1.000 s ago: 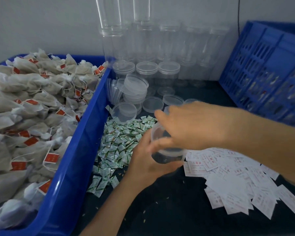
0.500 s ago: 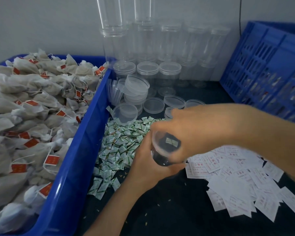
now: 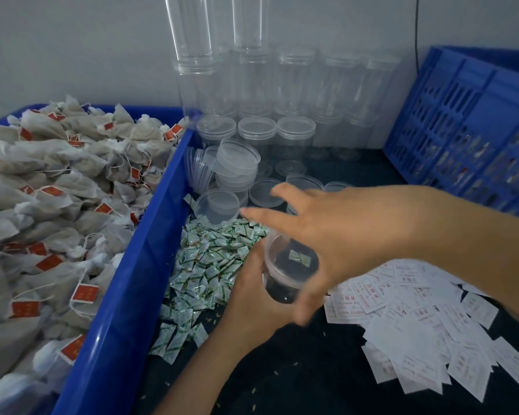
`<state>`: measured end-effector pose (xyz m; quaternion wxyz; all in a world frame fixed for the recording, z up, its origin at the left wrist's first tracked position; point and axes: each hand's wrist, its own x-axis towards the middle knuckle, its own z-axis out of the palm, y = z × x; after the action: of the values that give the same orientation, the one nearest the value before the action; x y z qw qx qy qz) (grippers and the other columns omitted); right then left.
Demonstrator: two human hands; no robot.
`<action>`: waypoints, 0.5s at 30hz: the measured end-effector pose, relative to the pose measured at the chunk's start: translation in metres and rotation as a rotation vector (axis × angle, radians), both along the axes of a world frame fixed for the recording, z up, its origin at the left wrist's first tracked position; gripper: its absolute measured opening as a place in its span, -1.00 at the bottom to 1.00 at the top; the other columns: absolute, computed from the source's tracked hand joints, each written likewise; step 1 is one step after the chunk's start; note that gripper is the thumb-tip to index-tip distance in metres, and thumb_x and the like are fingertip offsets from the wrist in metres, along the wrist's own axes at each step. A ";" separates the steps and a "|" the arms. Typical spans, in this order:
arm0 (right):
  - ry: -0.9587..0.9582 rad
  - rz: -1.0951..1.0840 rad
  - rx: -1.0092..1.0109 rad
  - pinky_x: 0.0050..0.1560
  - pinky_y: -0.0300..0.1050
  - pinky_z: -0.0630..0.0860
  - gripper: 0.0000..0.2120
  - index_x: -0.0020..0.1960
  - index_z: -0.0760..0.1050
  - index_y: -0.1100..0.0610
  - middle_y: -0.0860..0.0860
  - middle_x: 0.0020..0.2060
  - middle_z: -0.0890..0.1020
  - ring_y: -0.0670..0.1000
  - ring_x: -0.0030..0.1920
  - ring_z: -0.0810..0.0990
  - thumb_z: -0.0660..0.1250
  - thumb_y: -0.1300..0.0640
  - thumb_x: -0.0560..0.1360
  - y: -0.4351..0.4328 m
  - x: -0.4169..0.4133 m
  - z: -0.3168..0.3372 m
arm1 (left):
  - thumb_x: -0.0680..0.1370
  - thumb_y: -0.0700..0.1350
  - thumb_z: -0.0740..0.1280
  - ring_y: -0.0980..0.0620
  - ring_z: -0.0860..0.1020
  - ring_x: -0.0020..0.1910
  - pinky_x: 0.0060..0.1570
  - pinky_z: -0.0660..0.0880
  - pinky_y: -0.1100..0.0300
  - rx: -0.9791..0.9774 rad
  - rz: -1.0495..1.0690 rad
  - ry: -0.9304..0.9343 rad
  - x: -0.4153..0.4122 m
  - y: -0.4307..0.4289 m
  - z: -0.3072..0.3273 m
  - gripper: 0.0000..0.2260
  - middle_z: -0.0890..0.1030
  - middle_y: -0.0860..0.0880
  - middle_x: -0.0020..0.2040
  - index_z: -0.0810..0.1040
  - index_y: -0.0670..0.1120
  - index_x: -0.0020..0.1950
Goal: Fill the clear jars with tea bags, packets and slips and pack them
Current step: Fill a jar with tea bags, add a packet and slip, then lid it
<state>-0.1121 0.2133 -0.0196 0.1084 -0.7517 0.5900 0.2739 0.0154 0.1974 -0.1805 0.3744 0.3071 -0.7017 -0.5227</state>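
My left hand (image 3: 252,292) grips a clear jar (image 3: 285,274) tilted toward me; a small green-and-white packet (image 3: 300,256) lies inside it. My right hand (image 3: 327,232) hovers just above and right of the jar mouth, fingers spread and straight, holding nothing. A heap of green-and-white packets (image 3: 204,265) lies left of the jar. White printed slips (image 3: 417,319) are scattered to the right. Tea bags with red tags (image 3: 57,205) fill the blue bin (image 3: 126,295) on the left.
Loose clear lids (image 3: 219,202) and stacked lids lie behind the packets. Empty clear jars (image 3: 294,85) stand in rows and stacks against the wall. A blue slatted crate (image 3: 468,124) stands at the right on the dark table (image 3: 297,378).
My right hand has lifted off the jar mouth and spread its fingers toward the lids. A packet now lies inside the jar. My left hand keeps hold of the jar.
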 end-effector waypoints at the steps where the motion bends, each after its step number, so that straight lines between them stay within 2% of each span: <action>1: 0.028 0.001 -0.086 -0.08 -0.06 0.49 -0.03 0.57 -0.12 -0.14 0.12 0.34 0.34 0.08 0.09 0.49 0.26 -0.50 0.38 0.000 0.002 -0.006 | 0.22 0.04 0.60 0.28 0.48 0.22 0.02 0.44 0.47 -0.025 -0.012 -0.004 0.000 0.000 0.000 -0.33 0.50 0.28 0.21 0.41 0.29 0.25; 2: 0.066 0.001 -0.126 -0.25 -0.11 0.38 -0.20 0.48 0.12 0.00 0.04 0.03 0.48 0.00 -0.16 0.48 0.13 -0.50 0.46 0.000 0.004 -0.010 | 0.23 0.04 0.59 0.27 0.47 0.23 0.02 0.45 0.46 -0.040 -0.017 -0.006 0.000 0.000 0.001 -0.37 0.50 0.28 0.21 0.45 0.26 0.25; 3: 0.090 0.011 -0.122 -0.32 -0.13 0.29 -0.36 0.31 0.25 0.03 -0.03 -0.16 0.43 -0.05 -0.26 0.41 0.09 -0.45 0.51 0.001 0.006 -0.009 | 0.23 0.04 0.58 0.29 0.48 0.21 0.01 0.45 0.47 -0.040 -0.016 -0.006 0.000 0.000 0.001 -0.36 0.50 0.29 0.20 0.45 0.20 0.27; 4: 0.101 0.031 -0.076 -0.31 -0.12 0.29 -0.49 0.25 0.25 0.00 -0.05 -0.16 0.39 -0.05 -0.24 0.40 0.16 -0.37 0.55 0.001 0.008 -0.006 | 0.23 0.04 0.59 0.31 0.49 0.18 -0.01 0.44 0.50 -0.028 -0.016 0.003 0.000 0.000 0.002 -0.34 0.51 0.31 0.17 0.44 0.16 0.28; 5: 0.107 0.063 -0.010 -0.22 -0.09 0.38 -0.50 0.32 0.22 -0.07 -0.03 -0.02 0.39 0.00 -0.08 0.45 0.30 -0.26 0.53 0.000 0.008 -0.002 | 0.21 0.04 0.59 0.33 0.51 0.14 -0.04 0.43 0.52 -0.019 -0.011 0.006 0.001 0.000 0.001 -0.33 0.52 0.31 0.15 0.41 0.17 0.26; 6: 0.128 0.082 0.051 -0.05 0.02 0.48 -0.29 0.45 0.10 -0.18 0.04 0.25 0.32 0.10 0.19 0.43 0.44 -0.16 0.46 -0.001 0.006 0.002 | 0.20 0.05 0.59 0.33 0.52 0.12 -0.05 0.43 0.52 -0.012 -0.001 0.001 0.000 0.001 0.000 -0.34 0.54 0.31 0.13 0.40 0.21 0.23; 7: 0.150 0.095 0.104 0.17 0.16 0.48 -0.01 0.53 -0.09 -0.29 0.06 0.50 0.07 0.18 0.44 0.23 0.54 -0.15 0.37 -0.003 0.003 0.004 | 0.20 0.06 0.60 0.32 0.53 0.12 -0.04 0.43 0.52 -0.008 0.008 -0.011 0.000 0.001 -0.001 -0.34 0.54 0.30 0.13 0.38 0.24 0.21; 8: 0.156 0.068 0.128 0.30 0.24 0.41 0.14 0.54 -0.25 -0.34 0.03 0.57 -0.17 0.20 0.55 0.06 0.55 -0.23 0.32 -0.003 0.004 0.004 | 0.20 0.05 0.60 0.32 0.52 0.14 -0.03 0.42 0.52 -0.001 0.007 -0.015 0.000 0.001 -0.001 -0.32 0.54 0.29 0.15 0.37 0.26 0.22; 9: 0.147 0.012 0.120 0.30 0.22 0.42 0.15 0.53 -0.31 -0.34 0.03 0.58 -0.18 0.22 0.55 0.11 0.49 -0.36 0.30 -0.001 0.006 0.004 | 0.20 0.03 0.61 0.31 0.51 0.16 -0.01 0.41 0.52 0.002 0.000 -0.014 0.000 0.000 -0.001 -0.30 0.53 0.29 0.17 0.36 0.28 0.24; 10: 0.133 -0.033 0.073 0.18 0.14 0.49 0.04 0.56 -0.23 -0.28 0.09 0.54 0.07 0.22 0.41 0.34 0.37 -0.46 0.34 0.000 0.008 0.001 | 0.21 0.02 0.61 0.30 0.49 0.19 0.01 0.41 0.51 -0.004 -0.010 -0.012 0.000 0.000 -0.001 -0.28 0.51 0.30 0.19 0.36 0.25 0.28; 11: 0.112 -0.046 0.004 -0.02 0.01 0.51 -0.15 0.55 -0.01 -0.17 0.13 0.31 0.39 0.14 0.13 0.52 0.22 -0.50 0.41 0.002 0.010 -0.004 | 0.22 0.03 0.60 0.29 0.47 0.23 0.04 0.41 0.49 -0.021 -0.021 -0.013 0.000 -0.001 -0.002 -0.28 0.49 0.30 0.21 0.39 0.15 0.32; 12: 0.091 -0.046 -0.058 -0.20 -0.08 0.41 -0.33 0.39 0.20 -0.04 0.05 -0.02 0.50 0.03 -0.14 0.50 0.08 -0.48 0.50 0.002 0.009 -0.008 | 0.23 0.05 0.59 0.27 0.44 0.26 0.07 0.41 0.48 -0.036 -0.030 -0.011 0.000 -0.001 -0.002 -0.27 0.46 0.31 0.23 0.42 0.03 0.34; 13: 0.102 -0.039 -0.081 -0.30 -0.12 0.28 -0.44 0.21 0.24 0.03 -0.01 -0.22 0.43 -0.03 -0.28 0.39 0.00 -0.44 0.55 0.001 0.009 -0.011 | 0.24 0.05 0.59 0.26 0.43 0.28 0.08 0.41 0.47 -0.035 -0.031 -0.006 0.000 -0.001 -0.002 -0.27 0.46 0.31 0.24 0.41 -0.01 0.35; 14: 0.113 -0.035 -0.067 -0.33 -0.12 0.21 -0.50 0.14 0.20 0.03 -0.03 -0.26 0.36 -0.06 -0.32 0.32 0.00 -0.40 0.58 0.001 0.008 -0.009 | 0.23 0.04 0.59 0.27 0.45 0.26 0.07 0.42 0.47 -0.019 -0.032 0.004 0.000 -0.001 -0.002 -0.26 0.48 0.30 0.23 0.39 0.06 0.36; 15: 0.094 -0.020 -0.010 -0.32 -0.13 0.23 -0.55 0.19 0.19 0.00 -0.04 -0.19 0.35 -0.08 -0.27 0.32 0.09 -0.35 0.57 0.000 0.007 -0.005 | 0.22 0.03 0.59 0.28 0.48 0.22 0.04 0.42 0.49 -0.002 -0.030 0.008 0.000 -0.001 -0.003 -0.27 0.51 0.28 0.20 0.37 0.16 0.33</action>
<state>-0.1051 0.2132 -0.0251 0.0796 -0.7328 0.6031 0.3048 0.0152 0.1968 -0.1833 0.3696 0.2938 -0.7053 -0.5288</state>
